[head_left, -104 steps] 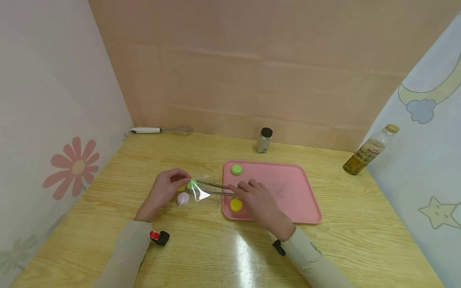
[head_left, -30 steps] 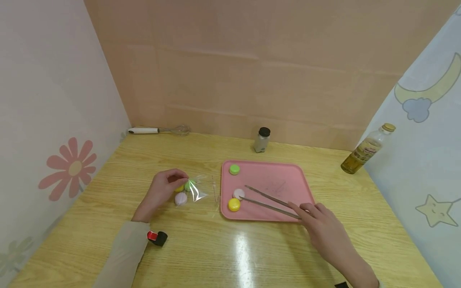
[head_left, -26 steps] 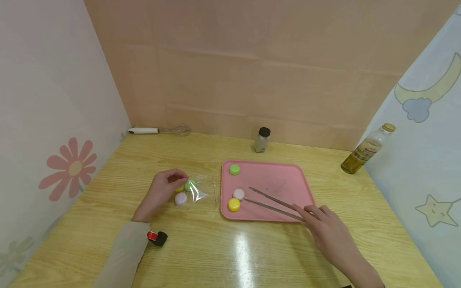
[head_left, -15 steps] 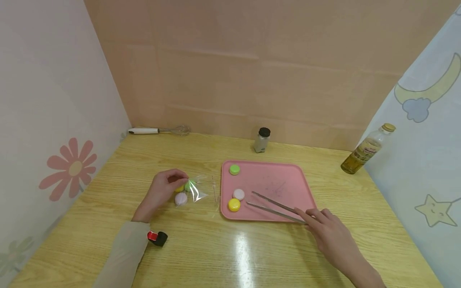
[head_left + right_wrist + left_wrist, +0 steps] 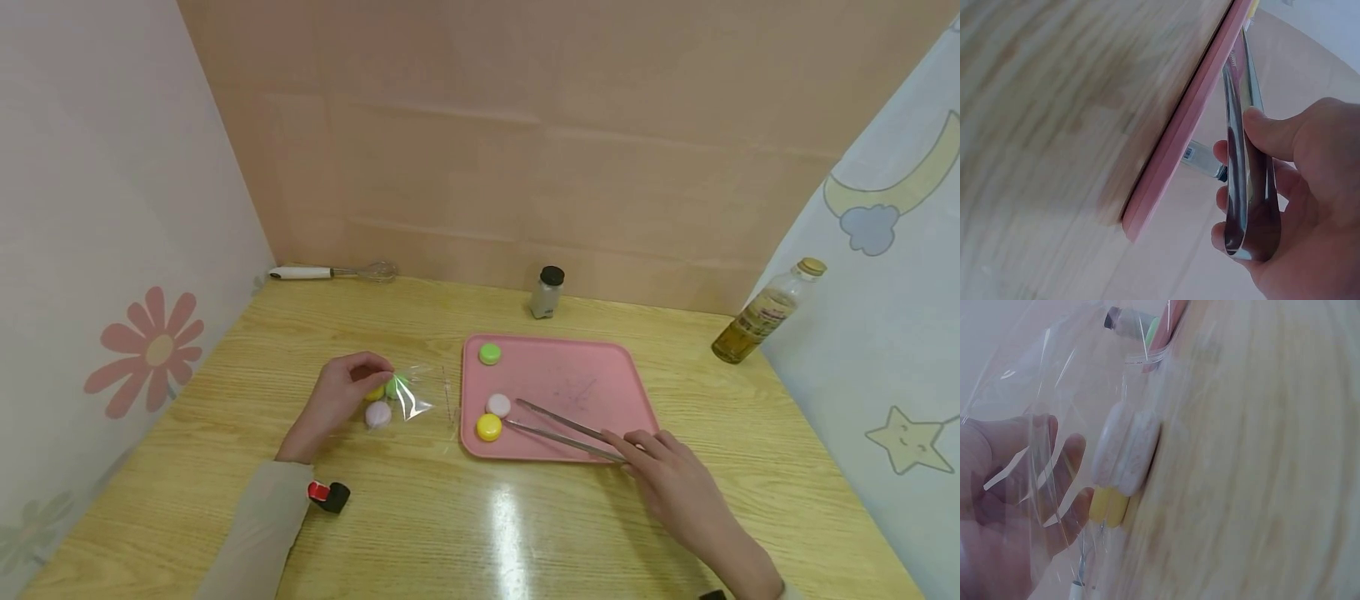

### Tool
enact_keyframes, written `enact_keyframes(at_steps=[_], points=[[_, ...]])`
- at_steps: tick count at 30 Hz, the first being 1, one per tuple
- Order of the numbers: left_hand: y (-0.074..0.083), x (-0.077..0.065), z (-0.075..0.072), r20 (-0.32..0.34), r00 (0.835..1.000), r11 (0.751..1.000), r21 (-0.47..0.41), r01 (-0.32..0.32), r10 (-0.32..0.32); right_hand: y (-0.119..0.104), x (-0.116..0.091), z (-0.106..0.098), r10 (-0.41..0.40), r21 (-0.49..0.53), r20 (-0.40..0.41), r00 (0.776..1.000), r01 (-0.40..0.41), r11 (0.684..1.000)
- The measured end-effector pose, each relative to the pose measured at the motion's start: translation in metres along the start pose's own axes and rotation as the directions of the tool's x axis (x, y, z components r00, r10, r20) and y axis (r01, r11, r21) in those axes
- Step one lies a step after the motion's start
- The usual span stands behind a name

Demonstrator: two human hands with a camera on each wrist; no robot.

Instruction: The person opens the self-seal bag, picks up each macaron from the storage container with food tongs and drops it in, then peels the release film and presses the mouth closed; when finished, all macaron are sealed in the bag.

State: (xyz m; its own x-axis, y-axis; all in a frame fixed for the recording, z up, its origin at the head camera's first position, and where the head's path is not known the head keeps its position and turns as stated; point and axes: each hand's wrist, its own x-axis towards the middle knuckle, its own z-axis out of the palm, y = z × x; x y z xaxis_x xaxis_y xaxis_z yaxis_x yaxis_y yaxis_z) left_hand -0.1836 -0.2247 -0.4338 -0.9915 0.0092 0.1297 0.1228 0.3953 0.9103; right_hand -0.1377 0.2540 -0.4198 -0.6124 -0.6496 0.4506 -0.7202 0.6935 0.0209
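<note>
My left hand (image 5: pixel 345 393) pinches the film of a clear plastic bag (image 5: pixel 429 392) lying left of the tray. In the bag show a green macaron (image 5: pixel 394 387), a yellow macaron (image 5: pixel 374 393) partly behind my fingers, and a lilac macaron (image 5: pixel 378 414). My right hand (image 5: pixel 678 492) grips metal tongs (image 5: pixel 1250 187) near their bent end. The tong tips are spread low over the pink tray (image 5: pixel 600 367), just right of a pale pink macaron (image 5: pixel 498 406) and a yellow macaron (image 5: pixel 489 427). Another green macaron (image 5: pixel 490 354) sits in the tray's far left corner.
Behind the tray stands a small jar (image 5: pixel 547 293) with a black lid. An oil bottle (image 5: pixel 765 315) is at the right by the wall. A whisk (image 5: pixel 333 272) lies along the back left edge of the wooden table (image 5: pixel 420 517).
The tongs have left the bag's mouth and swung right over the tray, where the pale pink macaron is now uncovered. In the last half second they shifted slightly left. The left hand stays put.
</note>
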Motion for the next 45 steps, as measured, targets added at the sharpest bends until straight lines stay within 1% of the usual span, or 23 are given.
enact_keyframes(at_steps=[7, 15, 21, 27, 34, 41, 42, 43, 45], points=[[0.000, 0.000, 0.000, -0.001, 1.000, 1.000, -0.007, -0.011, 0.011, -0.001, 0.009, 0.005, -0.002, 0.005, 0.015, 1.000, 0.002, 1.000], [0.001, 0.000, 0.000, 0.003, 1.000, 1.000, 0.002, -0.017, 0.017, -0.003, 0.017, 0.011, -0.030, 0.012, -0.010, 1.000, 0.030, 0.999], [0.000, 0.000, 0.001, 0.007, 1.000, 1.000, 0.003, -0.027, 0.027, -0.006, 0.023, 0.012, -0.012, -0.003, 0.017, 1.000, 0.012, 1.000], [0.000, 0.001, 0.001, 0.005, 1.000, 1.000, 0.016, -0.025, 0.025, -0.007, 0.025, 0.014, 0.004, -0.008, 0.041, 0.999, -0.004, 1.000], [0.002, 0.001, 0.001, 0.004, 0.999, 0.999, 0.015, -0.037, 0.037, -0.008, 0.024, 0.015, -0.002, -0.014, 0.033, 0.999, 0.003, 1.000], [0.004, -0.001, 0.000, 0.002, 1.000, 1.000, 0.016, -0.021, 0.021, -0.008, 0.024, 0.013, 0.005, -0.018, 0.039, 0.999, -0.005, 1.000], [0.004, -0.001, 0.000, 0.001, 1.000, 1.000, 0.018, -0.014, 0.014, -0.008, 0.025, 0.012, 0.003, -0.019, 0.036, 0.999, -0.002, 1.000], [0.010, -0.003, -0.001, 0.004, 1.000, 1.000, 0.020, -0.019, 0.018, -0.008, 0.025, 0.011, 0.001, -0.020, 0.034, 0.999, 0.000, 1.000], [0.010, -0.002, -0.001, 0.003, 1.000, 1.000, 0.020, -0.014, 0.014, -0.009, 0.026, 0.010, -0.004, -0.021, 0.030, 1.000, 0.005, 1.000]])
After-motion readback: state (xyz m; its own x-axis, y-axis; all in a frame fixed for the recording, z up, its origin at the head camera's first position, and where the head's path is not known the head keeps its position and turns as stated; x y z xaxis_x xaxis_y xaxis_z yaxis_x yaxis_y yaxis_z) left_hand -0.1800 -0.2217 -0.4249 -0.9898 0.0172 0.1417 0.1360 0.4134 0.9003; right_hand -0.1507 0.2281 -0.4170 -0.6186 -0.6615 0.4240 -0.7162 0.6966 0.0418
